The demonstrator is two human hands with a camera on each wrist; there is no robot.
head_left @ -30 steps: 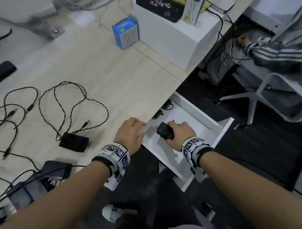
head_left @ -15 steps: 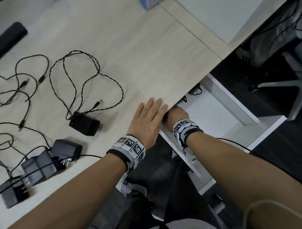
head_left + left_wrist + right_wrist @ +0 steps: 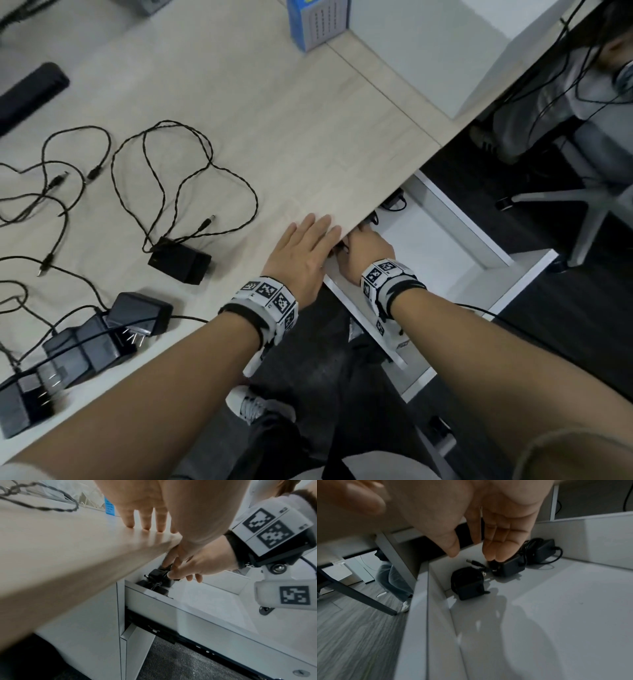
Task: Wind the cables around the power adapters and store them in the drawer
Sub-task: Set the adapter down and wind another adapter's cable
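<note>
My right hand point(image 3: 363, 250) reaches into the back left corner of the open white drawer point(image 3: 513, 274), partly under the desk edge. In the right wrist view its straight fingertips point(image 3: 491, 557) touch a black cable-wound adapter point(image 3: 510, 566) lying on the drawer floor, with the thumb apart from it. Two more wound adapters point(image 3: 467, 583) point(image 3: 541, 550) lie on either side. My left hand point(image 3: 305, 246) lies flat on the desk edge, holding nothing. On the desk, an unwound adapter point(image 3: 180, 260) trails its loose cable point(image 3: 191, 171), and several adapters point(image 3: 85, 346) are piled at the left.
A blue box point(image 3: 315, 24) and a white cabinet point(image 3: 428, 51) stand at the back of the desk. A black bar point(image 3: 30, 92) lies at the far left. A seated person point(image 3: 589, 85) and an office chair base point(image 3: 589, 212) are to the right of the drawer.
My right hand carried the wound adapter from above the drawer into its back left corner, set it down and loosened its grip. My left hand went from curled to flat on the desk.
</note>
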